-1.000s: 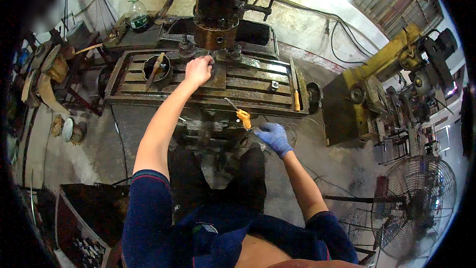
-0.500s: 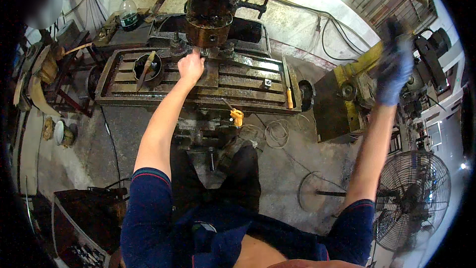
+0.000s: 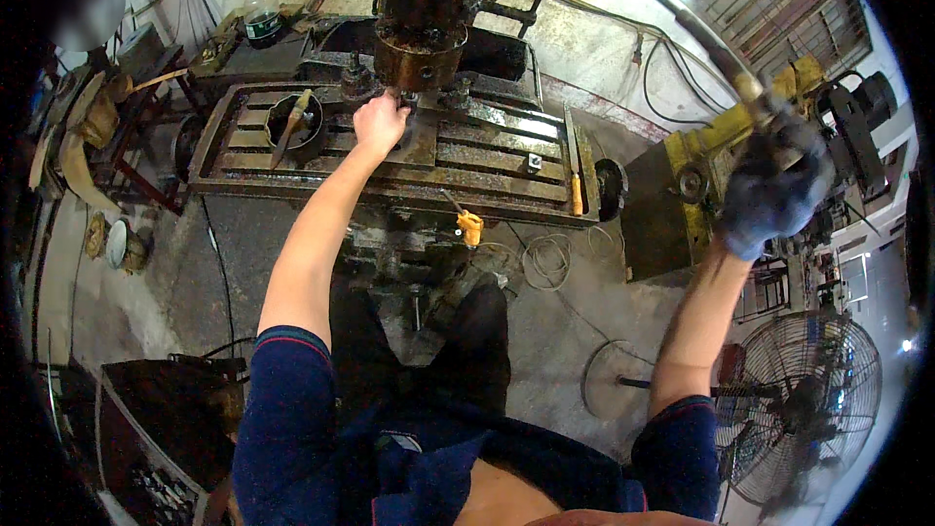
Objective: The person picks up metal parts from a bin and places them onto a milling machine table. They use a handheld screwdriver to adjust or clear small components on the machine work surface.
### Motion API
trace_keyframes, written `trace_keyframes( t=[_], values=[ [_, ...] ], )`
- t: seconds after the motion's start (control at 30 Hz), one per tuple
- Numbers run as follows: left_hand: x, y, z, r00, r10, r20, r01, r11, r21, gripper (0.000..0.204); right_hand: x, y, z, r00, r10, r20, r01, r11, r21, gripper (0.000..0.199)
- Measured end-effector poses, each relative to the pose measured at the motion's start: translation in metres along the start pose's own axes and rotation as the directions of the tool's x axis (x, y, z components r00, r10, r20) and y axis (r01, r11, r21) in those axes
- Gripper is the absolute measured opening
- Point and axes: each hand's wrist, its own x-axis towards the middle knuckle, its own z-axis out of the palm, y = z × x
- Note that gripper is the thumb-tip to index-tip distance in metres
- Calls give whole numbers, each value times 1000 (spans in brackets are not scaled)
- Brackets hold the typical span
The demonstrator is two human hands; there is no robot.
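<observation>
Right hand (image 3: 774, 190), in a dark blue glove: grip closed around the end of a long metal lever (image 3: 682, 34), up and right of the machine head (image 3: 421, 34). Lever curving from the glove back toward the top of the machine head.

Left hand (image 3: 380, 122), bare: fingers curled, pressing on a flat metal plate (image 3: 421, 141) directly under the machine head. Cannot tell whether anything is pinched inside that grip; looks like resting on the plate rather than wrapped around it.

Plate lying on the slotted, rusty counter (image 3: 487, 170) just below the machine head. Left of the machine head on the same counter: round dark tin (image 3: 292, 122) with a stick-like tool leaning in it. Right of the machine head: small square block (image 3: 534, 163) on the slots, then an orange-handled tool (image 3: 575, 197) lying near the counter's right end.

In front of the counter, below the machine head: small orange knob (image 3: 470, 226) on a thin handle, sticking out from the front edge.

Behind and left of the machine head: clear plastic bottle (image 3: 259, 12) with a dark label, upright on a cluttered shelf.

Far right of the machine head: yellow machine (image 3: 716, 151), partly behind the gloved hand. Lower right, well apart from the machine head: standing fan (image 3: 799, 399) on the floor, with coiled wire (image 3: 547, 258) between the fan and the counter.
</observation>
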Motion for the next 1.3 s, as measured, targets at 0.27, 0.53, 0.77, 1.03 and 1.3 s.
trace_keyframes(
  t=[0.27, 0.53, 0.77, 1.03, 1.3],
  values=[
    [6, -3, 2, 998, 56, 18, -56, 998, 7, 30, -33, 13, 3, 989, -2, -145, -8, 998, -65, 33],
    [-31, -32, -79, 964, 238, -119, -234, 971, 42, 31, -47, 23, 4, 988, -89, -127, 85, 996, -42, 34],
    [-79, -105, -135, 958, 185, -221, -87, 917, 390, 40, -47, 22, 1, 985, 13, -171, 0, 997, 72, 33],
    [-66, -139, -110, 962, 106, -251, -118, 992, -35, 29, -46, 20, -1, 985, 90, -144, -75, 992, 105, 32],
    [-43, -36, -70, 997, -78, 20, 76, 817, -571, 28, -47, 18, 1, 966, 81, -245, -57, 993, 104, 32]
  ],
)
